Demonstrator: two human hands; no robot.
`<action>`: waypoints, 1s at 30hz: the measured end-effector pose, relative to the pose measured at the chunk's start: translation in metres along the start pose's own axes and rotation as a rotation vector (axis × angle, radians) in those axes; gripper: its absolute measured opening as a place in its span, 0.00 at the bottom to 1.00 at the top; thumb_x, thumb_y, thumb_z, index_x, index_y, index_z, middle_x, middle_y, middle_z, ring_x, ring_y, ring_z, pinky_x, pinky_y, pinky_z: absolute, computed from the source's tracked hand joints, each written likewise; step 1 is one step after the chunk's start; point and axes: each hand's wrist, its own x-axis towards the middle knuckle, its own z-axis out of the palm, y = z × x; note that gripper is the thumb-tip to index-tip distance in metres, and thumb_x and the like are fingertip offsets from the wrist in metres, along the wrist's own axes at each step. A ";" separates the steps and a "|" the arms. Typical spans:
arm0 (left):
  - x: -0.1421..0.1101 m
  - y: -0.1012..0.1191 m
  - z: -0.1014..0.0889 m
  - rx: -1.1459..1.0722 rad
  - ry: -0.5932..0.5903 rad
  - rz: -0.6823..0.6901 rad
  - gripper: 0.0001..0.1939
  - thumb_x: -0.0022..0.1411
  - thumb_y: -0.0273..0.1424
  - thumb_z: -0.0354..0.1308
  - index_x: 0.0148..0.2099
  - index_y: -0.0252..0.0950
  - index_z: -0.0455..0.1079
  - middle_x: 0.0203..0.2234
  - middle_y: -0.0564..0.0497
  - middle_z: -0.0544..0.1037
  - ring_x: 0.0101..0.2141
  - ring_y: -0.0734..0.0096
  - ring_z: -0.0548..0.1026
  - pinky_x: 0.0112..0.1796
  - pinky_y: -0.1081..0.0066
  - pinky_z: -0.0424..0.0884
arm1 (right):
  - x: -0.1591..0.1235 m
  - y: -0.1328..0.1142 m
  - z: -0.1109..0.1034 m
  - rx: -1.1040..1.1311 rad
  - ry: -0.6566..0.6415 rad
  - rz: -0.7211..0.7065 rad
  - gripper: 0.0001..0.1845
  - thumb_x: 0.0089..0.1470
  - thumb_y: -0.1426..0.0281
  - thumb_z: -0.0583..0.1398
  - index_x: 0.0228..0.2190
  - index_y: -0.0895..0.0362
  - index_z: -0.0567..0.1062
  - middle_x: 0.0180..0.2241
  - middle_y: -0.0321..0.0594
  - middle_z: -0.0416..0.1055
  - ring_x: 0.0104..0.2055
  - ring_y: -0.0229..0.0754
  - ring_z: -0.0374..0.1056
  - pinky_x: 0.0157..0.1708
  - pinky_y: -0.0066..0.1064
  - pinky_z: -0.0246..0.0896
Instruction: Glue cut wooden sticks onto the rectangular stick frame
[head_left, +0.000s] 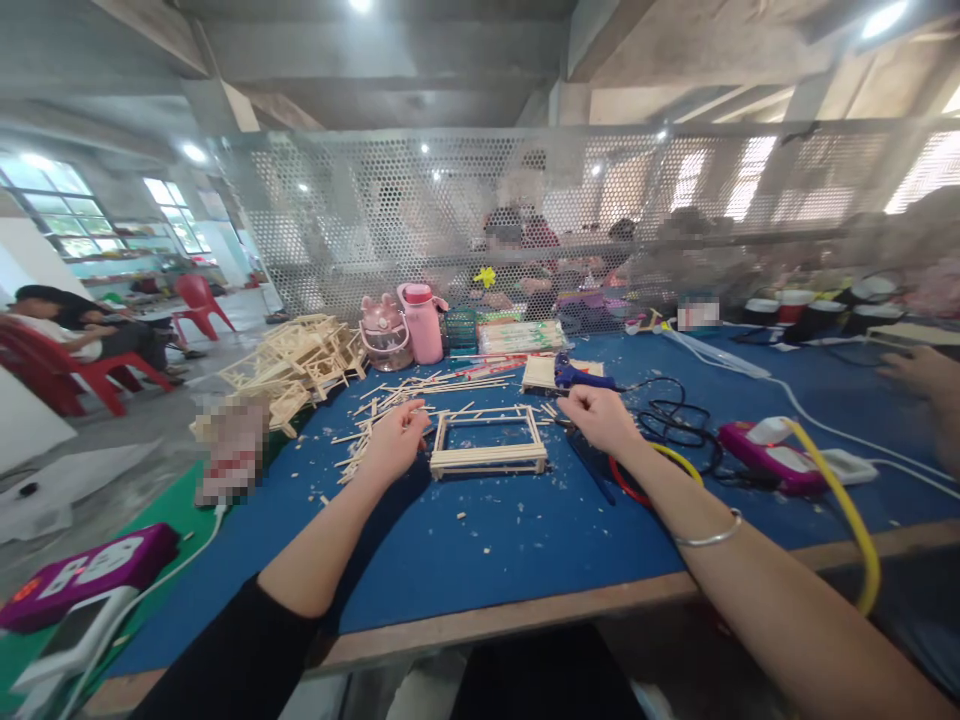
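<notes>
A small rectangular frame of thin wooden sticks [488, 440] stands on the blue table top [480, 550] between my hands. My left hand [395, 440] rests just left of the frame, fingers pinched on a thin wooden stick [420, 409]. My right hand [601, 417] lies at the frame's right corner, its fingers curled closed; what they hold is hidden. A blue glue gun [581, 376] lies just behind my right hand, next to a small stick panel [538, 372].
Loose sticks [420, 390] and a heap of finished stick frames [296, 365] lie at the left. Pink bottles [409, 325], stick packs [521, 336], cables [675, 420], purple power strips [780, 460] and a yellow hose [847, 510] surround the spot. Another person's hand [926, 375] is far right, beyond a mesh screen [525, 210].
</notes>
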 end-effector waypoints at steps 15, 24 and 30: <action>0.022 -0.009 -0.001 0.468 0.036 0.082 0.23 0.60 0.37 0.50 0.56 0.31 0.60 0.42 0.43 0.74 0.34 0.66 0.75 0.40 0.64 0.70 | 0.014 0.002 0.003 -0.149 -0.005 -0.070 0.24 0.56 0.57 0.49 0.15 0.57 0.66 0.14 0.31 0.57 0.19 0.34 0.55 0.21 0.25 0.48; 0.123 -0.021 0.015 0.855 -0.240 0.290 0.16 0.63 0.34 0.53 0.51 0.34 0.65 0.48 0.44 0.69 0.46 0.62 0.70 0.45 0.56 0.68 | 0.041 0.031 -0.019 -0.367 0.258 -0.154 0.16 0.51 0.70 0.53 0.41 0.58 0.73 0.40 0.46 0.72 0.43 0.49 0.64 0.45 0.38 0.56; 0.160 -0.027 0.036 0.954 -0.398 0.245 0.16 0.63 0.35 0.53 0.51 0.35 0.64 0.47 0.45 0.70 0.43 0.65 0.71 0.42 0.59 0.71 | 0.039 0.049 -0.022 -0.382 0.297 -0.172 0.13 0.50 0.71 0.55 0.39 0.56 0.73 0.39 0.43 0.73 0.42 0.48 0.65 0.45 0.39 0.58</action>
